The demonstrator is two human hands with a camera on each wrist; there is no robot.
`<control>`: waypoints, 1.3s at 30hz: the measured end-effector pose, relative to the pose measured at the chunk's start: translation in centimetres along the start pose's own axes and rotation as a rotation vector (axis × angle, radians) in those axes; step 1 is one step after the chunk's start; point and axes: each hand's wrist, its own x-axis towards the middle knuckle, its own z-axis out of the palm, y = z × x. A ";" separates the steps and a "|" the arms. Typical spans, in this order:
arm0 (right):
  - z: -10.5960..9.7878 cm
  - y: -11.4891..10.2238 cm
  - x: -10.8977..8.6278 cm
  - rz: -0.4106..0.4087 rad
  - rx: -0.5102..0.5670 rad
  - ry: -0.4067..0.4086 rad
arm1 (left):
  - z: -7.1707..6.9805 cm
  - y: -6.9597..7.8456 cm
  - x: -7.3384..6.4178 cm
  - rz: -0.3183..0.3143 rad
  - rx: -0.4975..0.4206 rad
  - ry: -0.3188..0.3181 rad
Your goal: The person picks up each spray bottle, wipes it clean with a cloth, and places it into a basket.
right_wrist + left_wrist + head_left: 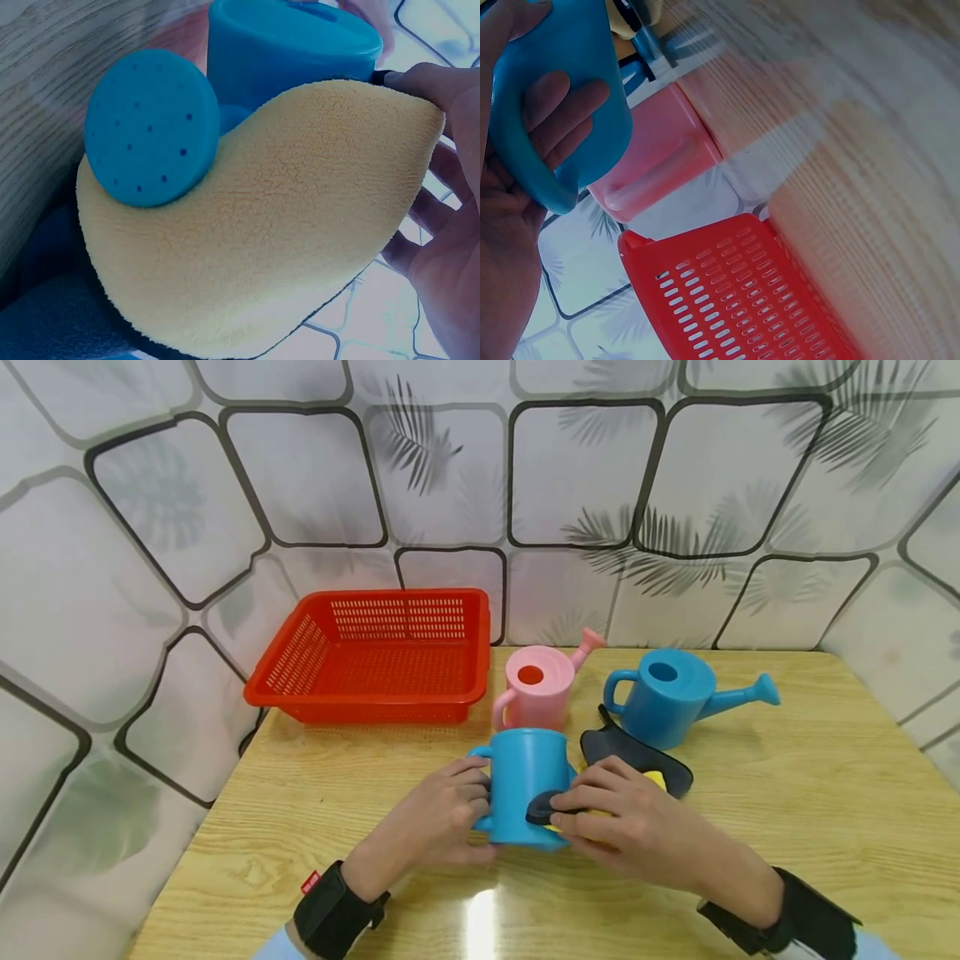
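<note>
A blue watering can (pixel 528 777) is in my left hand (pixel 453 806), above the front middle of the table. In the left wrist view, the left fingers (pixel 566 124) pass through the can's handle (pixel 532 165). My right hand (pixel 630 810) pinches a black-backed pad (pixel 637 756) with a yellow fleece face, one end lying against the can's side. The right wrist view shows the fleece face (pixel 262 202) broadly, with the can's round perforated spout head (pixel 150 127) in front of it. In the head view the right hand hides the spout.
A red perforated basket (pixel 382 710) stands at the back left. Just behind the held can is a pink watering can (pixel 540 677). Another blue watering can (pixel 667 693) stands to the right, its spout pointing right. A patterned curtain (pixel 450 477) borders the wooden table (pixel 787 793).
</note>
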 end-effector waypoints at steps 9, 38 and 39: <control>0.0 -0.4 -0.2 -0.028 0.023 -0.044 | 0.1 -0.3 -0.1 -0.003 0.017 0.031; 0.2 0.7 -0.4 -0.018 -0.056 0.066 | 0.0 0.0 -0.4 0.041 -0.005 0.055; 0.2 0.8 -0.4 -0.003 -0.063 0.072 | 0.0 0.0 -0.4 0.045 -0.006 0.059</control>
